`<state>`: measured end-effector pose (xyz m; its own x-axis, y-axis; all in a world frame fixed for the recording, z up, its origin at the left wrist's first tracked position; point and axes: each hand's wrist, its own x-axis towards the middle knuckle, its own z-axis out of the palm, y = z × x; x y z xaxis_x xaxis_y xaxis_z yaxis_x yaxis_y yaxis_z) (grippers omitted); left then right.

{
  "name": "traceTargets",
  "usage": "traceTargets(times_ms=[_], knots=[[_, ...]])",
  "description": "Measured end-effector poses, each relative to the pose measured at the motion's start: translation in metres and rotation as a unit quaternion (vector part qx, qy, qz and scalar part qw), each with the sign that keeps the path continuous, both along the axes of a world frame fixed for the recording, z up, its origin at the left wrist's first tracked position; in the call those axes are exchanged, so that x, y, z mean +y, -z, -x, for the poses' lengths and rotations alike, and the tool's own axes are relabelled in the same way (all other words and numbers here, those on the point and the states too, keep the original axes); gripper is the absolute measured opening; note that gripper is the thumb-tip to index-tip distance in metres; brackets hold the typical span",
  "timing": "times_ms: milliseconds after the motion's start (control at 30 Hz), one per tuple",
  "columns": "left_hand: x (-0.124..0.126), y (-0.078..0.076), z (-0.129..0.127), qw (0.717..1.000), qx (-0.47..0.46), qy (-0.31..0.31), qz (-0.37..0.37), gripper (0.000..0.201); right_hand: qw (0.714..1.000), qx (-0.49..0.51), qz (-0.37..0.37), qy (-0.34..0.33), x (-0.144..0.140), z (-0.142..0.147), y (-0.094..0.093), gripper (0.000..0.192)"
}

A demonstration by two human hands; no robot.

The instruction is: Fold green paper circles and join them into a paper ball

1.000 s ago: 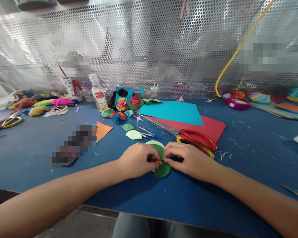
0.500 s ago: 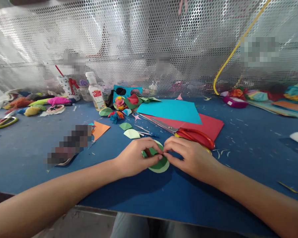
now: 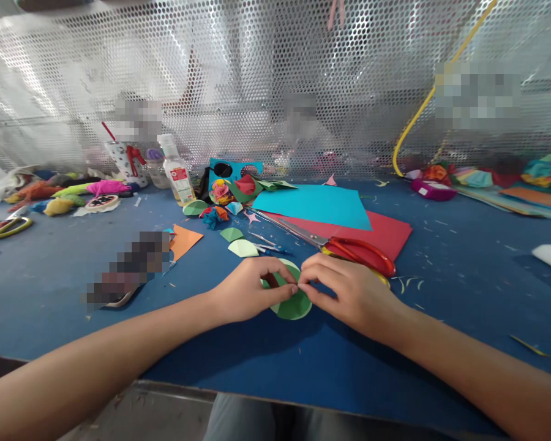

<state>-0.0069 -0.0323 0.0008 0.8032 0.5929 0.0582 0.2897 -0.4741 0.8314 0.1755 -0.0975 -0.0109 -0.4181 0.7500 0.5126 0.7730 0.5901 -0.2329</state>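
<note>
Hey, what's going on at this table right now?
A person is doing paper craft at a blue table. Both hands pinch a green paper circle flat on the table: the left hand holds its left side, the right hand its right, fingertips meeting over the middle. Red-handled scissors lie just behind, on red paper and cyan paper. More green cut-outs, paper flowers and a glue bottle sit further back.

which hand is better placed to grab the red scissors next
Right, probably. The right hand lies just in front of the red scissors, whose handles sit right beyond its knuckles. The left hand is farther away, and both pinch the green paper circle.
</note>
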Motion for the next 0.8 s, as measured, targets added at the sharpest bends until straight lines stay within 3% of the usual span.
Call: traceTargets(times_ms=[267,500,633,800], knots=[[0.0028,-0.0012,-0.0015,0.990,0.000,-0.021,0.138,0.031,0.998,-0.013,-0.053,-0.010,-0.0009,-0.0037,-0.0010,0.009],[0.0033,-0.0046,0.0000,0.978,0.016,0.011,0.209,0.026,0.977,-0.111,-0.182,-0.009,-0.0049,-0.0031,-0.0035,0.010],[0.0043,-0.0020,-0.0012,0.982,-0.050,0.006,0.182,0.022,0.987,-0.065,-0.149,0.003,-0.0056,-0.0010,-0.0041,0.008],[0.0061,0.0009,-0.0018,0.988,-0.058,-0.018,0.143,0.022,0.997,0.039,-0.061,0.033,-0.0047,0.0017,-0.0042,0.007]])
